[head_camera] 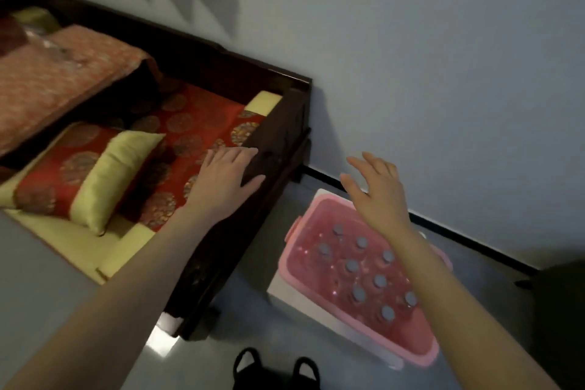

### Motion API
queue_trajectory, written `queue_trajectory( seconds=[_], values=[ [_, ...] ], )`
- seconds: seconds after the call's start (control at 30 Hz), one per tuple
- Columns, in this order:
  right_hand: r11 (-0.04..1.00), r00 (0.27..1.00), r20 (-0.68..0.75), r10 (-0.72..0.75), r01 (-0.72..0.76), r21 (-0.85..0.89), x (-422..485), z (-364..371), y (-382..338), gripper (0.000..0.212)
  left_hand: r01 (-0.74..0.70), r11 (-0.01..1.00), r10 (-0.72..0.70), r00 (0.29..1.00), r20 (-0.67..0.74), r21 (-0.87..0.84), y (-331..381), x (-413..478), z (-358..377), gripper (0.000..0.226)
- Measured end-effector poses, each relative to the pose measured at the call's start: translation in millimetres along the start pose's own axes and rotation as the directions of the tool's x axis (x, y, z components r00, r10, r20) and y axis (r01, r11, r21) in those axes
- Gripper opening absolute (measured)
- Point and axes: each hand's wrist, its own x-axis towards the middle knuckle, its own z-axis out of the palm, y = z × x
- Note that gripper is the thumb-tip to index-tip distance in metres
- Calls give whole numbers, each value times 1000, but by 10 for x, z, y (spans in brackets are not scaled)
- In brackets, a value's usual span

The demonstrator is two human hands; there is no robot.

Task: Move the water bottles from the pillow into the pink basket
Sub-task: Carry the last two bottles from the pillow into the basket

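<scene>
Black shoes (275, 367) down low, both hands empty and spread, left hand (226, 182) on the sofa's wooden arm (278, 136), right hand (376, 191) above the pink basket (421, 355) where upright water bottles (351, 266) sit, pillow (88, 180) left looks bare, so I'd recheck it.

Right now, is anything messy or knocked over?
Nothing stands out. The water bottles all stand upright in the pink basket, caps up. The pillow lies bare on the sofa. Both the left hand and right hand are empty.
</scene>
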Motion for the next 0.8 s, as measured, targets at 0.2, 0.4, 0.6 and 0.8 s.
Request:
queue_trajectory(
  seconds=[0.2, 0.4, 0.6, 0.8],
  values=[
    [949, 942, 113, -316, 313, 45, 421, 590, -1450, 47, 334, 938, -320, 937, -142, 93, -1355, -975, -906, 56],
    [861, 837, 205, -508, 486, 149, 338, 1408, -2998, 46, 643, 751, -658, 710, -249, -149, -2595, -2080, -1516, 59],
    [819, 774, 270, -573, 541, 191, 152, 2352, -4335, 46, 704, 672, -736, 596, -322, -231, -3576, -2993, -1852, 54],
    [783, 703, 346, -621, 569, 251, 4, 3192, -5295, 45, 768, 579, -811, 508, -290, -274, -4436, -3594, -2090, 54]
  ],
)
